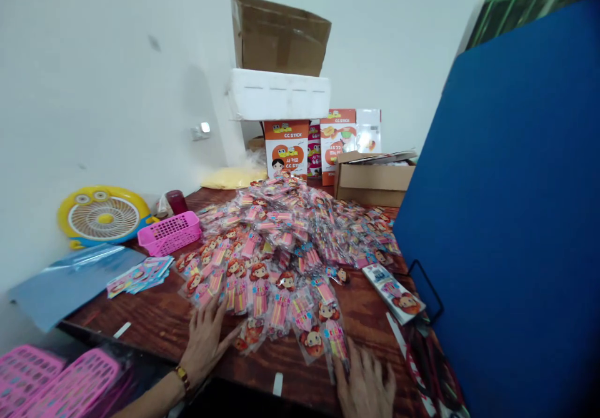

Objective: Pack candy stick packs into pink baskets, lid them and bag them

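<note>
A large heap of small clear packets covers the middle of the table. Each packet shows a red-haired cartoon figure and pink and yellow sticks. My left hand, with a watch at the wrist, rests at the heap's near left edge, fingers spread and fingertips by the closest packets. On the right, my right hand lies low with its fingers stretched out. Its index fingertip meets or overlaps the end of a single packet at the front. Neither hand holds anything that I can see.
A pink basket, a yellow fan and printed cards stand left. More pink baskets sit below the table edge. Cartons and an open box line the back. A blue panel bounds the right.
</note>
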Demonstrator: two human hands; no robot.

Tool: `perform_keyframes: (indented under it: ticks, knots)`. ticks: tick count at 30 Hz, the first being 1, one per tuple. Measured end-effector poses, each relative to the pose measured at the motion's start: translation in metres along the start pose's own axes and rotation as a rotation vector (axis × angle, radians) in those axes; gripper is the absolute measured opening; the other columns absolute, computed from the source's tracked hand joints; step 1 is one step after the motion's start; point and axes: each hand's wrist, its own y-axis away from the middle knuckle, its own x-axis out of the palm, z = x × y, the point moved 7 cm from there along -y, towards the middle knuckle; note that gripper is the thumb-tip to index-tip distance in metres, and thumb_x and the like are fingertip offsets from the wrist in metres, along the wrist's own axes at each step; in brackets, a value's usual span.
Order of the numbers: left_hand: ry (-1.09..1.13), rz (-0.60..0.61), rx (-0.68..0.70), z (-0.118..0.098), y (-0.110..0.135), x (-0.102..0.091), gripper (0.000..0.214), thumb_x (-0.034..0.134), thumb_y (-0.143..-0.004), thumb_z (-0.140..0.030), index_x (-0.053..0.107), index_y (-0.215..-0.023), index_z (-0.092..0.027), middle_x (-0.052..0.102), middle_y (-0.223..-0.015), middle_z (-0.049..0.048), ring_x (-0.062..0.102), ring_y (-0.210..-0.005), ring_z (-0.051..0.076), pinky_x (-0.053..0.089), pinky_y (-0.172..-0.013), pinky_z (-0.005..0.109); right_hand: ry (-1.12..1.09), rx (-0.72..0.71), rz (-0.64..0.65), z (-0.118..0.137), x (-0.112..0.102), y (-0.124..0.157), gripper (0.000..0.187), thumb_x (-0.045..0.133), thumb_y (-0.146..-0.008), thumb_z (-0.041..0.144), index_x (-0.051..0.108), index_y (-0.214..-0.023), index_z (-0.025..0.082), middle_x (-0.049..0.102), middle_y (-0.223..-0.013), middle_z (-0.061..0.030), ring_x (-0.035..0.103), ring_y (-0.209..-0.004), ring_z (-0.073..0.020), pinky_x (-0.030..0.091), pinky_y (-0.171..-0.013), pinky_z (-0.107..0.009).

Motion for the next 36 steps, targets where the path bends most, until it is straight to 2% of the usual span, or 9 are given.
perform_keyframes:
  ticks: [5,8,13,19,24,28,31,34,36]
  knots:
    - [-0.015,0.035,0.147,-0.065,-0.032,0.004,0.085,0.061,-0.078,-0.065,0.034,-0.15,-0.029,0.029,-0.158,0.0157,0.022,-0.146,0.039,0.025,-0.112,0.061,0.036,0.053,-0.03,-0.001,-0.003,-0.002,0.044,0.043,-0.093,0.047,0.068,-0.121,0.023,0.068,-0.118,-0.014,0.06,-0.107,-0.0353,0.033,-0.102,-0.06]
    - [-0.074,0.056,0.165,-0.082,-0.056,0.017,0.088,0.067,-0.072,-0.067,0.039,-0.148,-0.031,0.031,-0.157,0.016,0.016,-0.146,0.045,0.013,-0.111,0.071,0.049,0.051,-0.026,0.0,-0.003,-0.003,0.047,0.044,-0.093,0.05,0.065,-0.124,0.023,0.066,-0.124,-0.0136,0.057,-0.114,-0.0365,0.035,-0.1,-0.06]
    - [-0.098,0.096,0.137,-0.073,-0.082,0.032,0.082,0.061,-0.078,-0.067,0.036,-0.149,-0.034,0.024,-0.161,0.0136,0.01,-0.146,0.048,0.012,-0.105,0.078,0.081,0.031,0.029,0.004,-0.002,-0.002,0.045,0.047,-0.092,0.049,0.063,-0.126,0.024,0.062,-0.131,-0.0129,0.052,-0.123,-0.0368,0.032,-0.102,-0.061]
    - [-0.095,0.152,0.151,-0.066,-0.104,0.035,0.085,0.06,-0.078,-0.069,0.034,-0.15,-0.032,0.018,-0.162,0.0151,0.005,-0.145,0.05,0.014,-0.103,0.08,0.057,0.09,0.13,0.004,-0.003,-0.008,0.047,0.045,-0.095,0.049,0.06,-0.128,0.019,0.06,-0.132,-0.0137,0.051,-0.123,-0.0332,0.03,-0.105,-0.056]
    - [-0.064,0.174,0.176,-0.055,-0.131,0.041,0.09,0.06,-0.078,-0.07,0.027,-0.152,-0.032,0.015,-0.163,0.014,0.002,-0.144,0.052,0.01,-0.103,0.081,0.067,0.299,0.231,0.006,0.0,-0.025,0.038,0.054,-0.092,0.045,0.065,-0.113,0.016,0.062,-0.12,-0.0161,0.055,-0.11,-0.0336,0.034,-0.098,-0.054]
    - [-0.009,0.203,0.181,-0.046,-0.15,0.042,0.09,0.058,-0.077,-0.073,0.028,-0.152,-0.033,0.012,-0.163,0.0139,0.008,-0.141,0.057,0.012,-0.102,0.081,0.0,0.338,0.376,0.016,0.0,-0.039,0.019,0.058,-0.091,0.036,0.064,-0.096,0.019,0.066,-0.103,-0.0105,0.057,-0.102,-0.0303,0.035,-0.095,-0.053]
    - [0.019,0.197,0.199,-0.045,-0.157,0.036,0.089,0.056,-0.077,-0.074,0.031,-0.151,-0.031,0.014,-0.163,0.0155,0.012,-0.14,0.057,0.01,-0.102,0.082,-0.11,0.444,0.428,0.004,-0.007,-0.038,0.011,0.058,-0.088,0.029,0.06,-0.094,0.021,0.068,-0.092,-0.0061,0.061,-0.095,-0.0263,0.038,-0.093,-0.05]
    - [0.071,0.197,0.227,-0.042,-0.158,0.027,0.088,0.056,-0.077,-0.074,0.033,-0.151,-0.032,0.015,-0.163,0.0138,0.013,-0.139,0.058,0.008,-0.101,0.083,-0.385,0.679,0.393,-0.016,-0.018,-0.028,0.017,0.059,-0.082,0.029,0.058,-0.097,0.021,0.068,-0.084,-0.0028,0.064,-0.076,-0.0208,0.047,-0.076,-0.038]
    - [0.119,0.22,0.264,-0.04,-0.155,0.022,0.089,0.058,-0.077,-0.072,0.031,-0.151,-0.033,0.014,-0.163,0.0129,0.013,-0.139,0.058,0.006,-0.102,0.084,-0.605,0.73,0.351,-0.009,-0.021,-0.027,0.023,0.06,-0.079,0.034,0.058,-0.099,0.021,0.067,-0.082,-0.0014,0.062,-0.068,-0.0185,0.049,-0.065,-0.032]
